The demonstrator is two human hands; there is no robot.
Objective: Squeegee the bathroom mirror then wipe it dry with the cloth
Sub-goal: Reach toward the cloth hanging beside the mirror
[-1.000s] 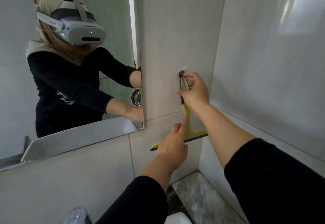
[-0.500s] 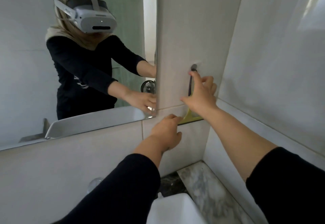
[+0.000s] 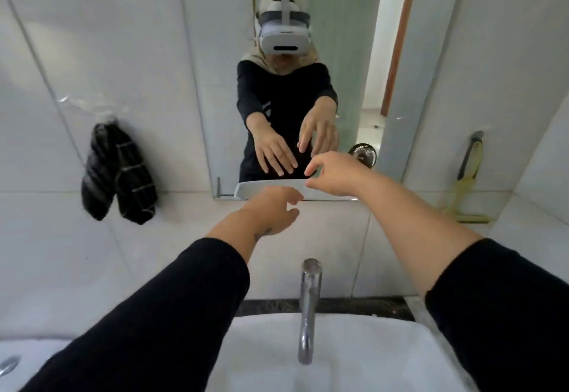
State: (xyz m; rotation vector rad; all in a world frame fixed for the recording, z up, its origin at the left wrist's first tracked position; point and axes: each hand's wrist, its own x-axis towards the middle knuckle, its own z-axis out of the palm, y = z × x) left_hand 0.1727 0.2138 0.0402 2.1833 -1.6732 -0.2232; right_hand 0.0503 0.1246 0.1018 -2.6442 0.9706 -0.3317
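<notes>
The bathroom mirror (image 3: 215,53) fills the wall ahead and reflects a person in a headset. A yellow-green squeegee (image 3: 465,185) hangs from a dark hook on the tiled wall to the right of the mirror, blade down. A dark striped cloth (image 3: 118,173) hangs on the wall to the left of the mirror. My left hand (image 3: 274,210) and my right hand (image 3: 335,176) are both stretched out in front of the mirror's lower edge, fingers apart, holding nothing.
A chrome tap (image 3: 308,308) rises over the white basin (image 3: 385,357) directly below my arms. A dark marble ledge (image 3: 354,307) runs behind the basin. A side wall (image 3: 542,160) closes in on the right.
Both hands have let go of the squeegee, which now hangs on its hook. My view and both hands have swung left to the middle of the mirror.
</notes>
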